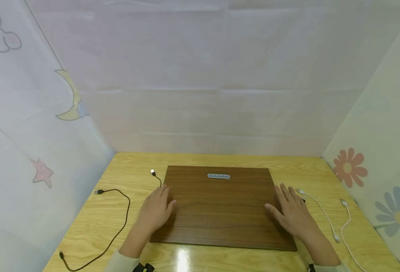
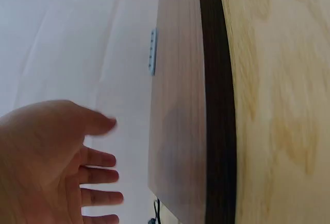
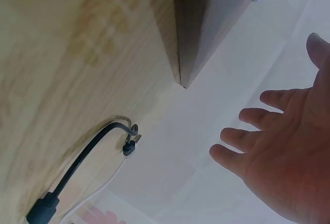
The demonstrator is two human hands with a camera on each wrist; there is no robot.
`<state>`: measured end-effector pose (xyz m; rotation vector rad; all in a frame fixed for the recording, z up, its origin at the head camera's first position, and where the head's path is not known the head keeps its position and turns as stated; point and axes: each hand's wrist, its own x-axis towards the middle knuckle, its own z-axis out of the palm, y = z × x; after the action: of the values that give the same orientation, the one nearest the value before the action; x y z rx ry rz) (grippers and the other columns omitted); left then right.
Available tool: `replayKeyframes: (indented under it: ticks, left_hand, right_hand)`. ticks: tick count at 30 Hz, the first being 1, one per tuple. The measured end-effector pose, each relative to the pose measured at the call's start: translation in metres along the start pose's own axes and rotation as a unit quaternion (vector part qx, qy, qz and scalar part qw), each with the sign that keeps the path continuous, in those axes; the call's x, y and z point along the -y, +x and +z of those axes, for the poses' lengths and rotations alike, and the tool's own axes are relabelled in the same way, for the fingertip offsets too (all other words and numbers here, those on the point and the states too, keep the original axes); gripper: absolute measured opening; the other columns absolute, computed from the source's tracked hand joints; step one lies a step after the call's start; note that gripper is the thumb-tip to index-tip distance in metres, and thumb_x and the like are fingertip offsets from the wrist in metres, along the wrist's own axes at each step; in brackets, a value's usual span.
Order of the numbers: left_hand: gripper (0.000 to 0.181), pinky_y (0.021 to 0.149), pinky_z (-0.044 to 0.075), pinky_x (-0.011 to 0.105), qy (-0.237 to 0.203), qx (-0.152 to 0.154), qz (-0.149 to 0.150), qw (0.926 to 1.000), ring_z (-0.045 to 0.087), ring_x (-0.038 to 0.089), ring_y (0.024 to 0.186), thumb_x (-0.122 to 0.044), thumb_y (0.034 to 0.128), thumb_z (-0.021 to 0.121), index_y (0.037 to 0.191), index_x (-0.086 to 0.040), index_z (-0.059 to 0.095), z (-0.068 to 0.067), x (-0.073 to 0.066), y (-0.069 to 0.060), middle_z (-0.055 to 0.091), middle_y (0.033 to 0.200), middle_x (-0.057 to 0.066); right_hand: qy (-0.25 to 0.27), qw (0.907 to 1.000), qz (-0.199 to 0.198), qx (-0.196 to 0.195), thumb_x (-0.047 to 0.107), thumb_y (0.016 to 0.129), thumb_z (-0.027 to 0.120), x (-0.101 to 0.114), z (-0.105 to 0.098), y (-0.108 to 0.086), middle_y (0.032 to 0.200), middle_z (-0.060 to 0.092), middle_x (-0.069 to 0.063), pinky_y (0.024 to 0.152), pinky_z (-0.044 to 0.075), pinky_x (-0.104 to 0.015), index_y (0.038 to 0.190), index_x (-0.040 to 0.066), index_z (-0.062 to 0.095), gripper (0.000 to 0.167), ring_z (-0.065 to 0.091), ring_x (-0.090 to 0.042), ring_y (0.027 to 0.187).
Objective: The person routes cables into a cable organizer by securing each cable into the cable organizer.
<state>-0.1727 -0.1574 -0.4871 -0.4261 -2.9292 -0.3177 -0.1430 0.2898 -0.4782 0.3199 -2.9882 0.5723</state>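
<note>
Head cam sits up high looking forward and down, far enough back to fit the left hand (image 1: 155, 209), right hand (image 1: 291, 215), the whole board (image 1: 223, 207) and the cloth (image 1: 200, 75) behind the table (image 1: 135, 166). Left wrist cam's way lower and closer, basically rolled on its side, so the table's on the right and it's peering across the board toward the cloth. Right wrist one's also low, close and tilted, looking past a board corner, table on the left. All three catch the blue strip (image 1: 218, 176); head and right wrist share the pink flower (image 1: 347, 167).
</note>
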Motion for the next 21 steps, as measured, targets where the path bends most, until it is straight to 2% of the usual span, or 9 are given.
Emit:
replayKeyframes:
  ticks: [3,6,10,15,21]
  left_hand:
    - [0.04,0.09,0.056,0.049,0.025,-0.007,-0.012,0.9996,0.061,0.039,0.116,-0.025,0.099,0.065,0.126,0.005,0.06,0.002,0.006,0.002,0.063,0.126,0.021]
    - [0.028,0.076,0.058,0.047,0.042,-0.003,-0.02,0.9989,0.063,0.037,0.104,-0.016,0.0963,0.067,0.115,0.004,0.063,0.002,0.011,0.004,0.065,0.113,0.019]
    - [0.026,0.069,0.058,0.046,0.054,0.018,-0.025,0.998,0.063,0.038,0.1,-0.007,0.0933,0.065,0.116,0.007,0.063,0.002,0.018,0.007,0.064,0.11,0.02]
    - [0.029,0.069,0.057,0.046,0.063,0.047,-0.039,0.9962,0.062,0.037,0.099,0.001,0.0901,0.064,0.119,0.007,0.064,0.001,0.024,0.005,0.065,0.11,0.021]
    - [0.022,0.064,0.056,0.046,0.06,0.055,-0.041,0.9958,0.061,0.035,0.092,0.003,0.087,0.068,0.109,0.004,0.067,0.0,0.026,0.004,0.064,0.101,0.018]
  right_hand:
    - [0.0,1.0,-0.007,-0.001,0.051,0.104,0.05,0.0,0.0,0.002,0.161,0.018,-0.034,0.109,0.018,-0.077,0.159,-0.001,0.02,0.082,0.012,-0.058,0.147]
    - [0.002,0.9999,-0.013,-0.005,0.051,0.104,0.051,0.001,0.0,0.005,0.161,0.019,-0.035,0.111,0.017,-0.076,0.159,-0.002,0.022,0.081,0.013,-0.058,0.147]
    - [0.008,0.9997,-0.021,-0.009,0.051,0.103,0.052,0.006,0.001,0.009,0.16,0.022,-0.035,0.11,0.019,-0.075,0.159,-0.002,0.022,0.082,0.017,-0.059,0.145]
    - [0.009,0.9996,-0.027,-0.007,0.051,0.103,0.052,0.014,0.005,0.015,0.159,0.028,-0.031,0.111,0.023,-0.073,0.158,0.0,0.026,0.08,0.024,-0.056,0.144]
    - [0.016,0.9991,-0.038,-0.008,0.048,0.104,0.053,0.025,0.01,0.022,0.157,0.035,-0.028,0.11,0.029,-0.069,0.156,-0.001,0.03,0.076,0.032,-0.052,0.142]
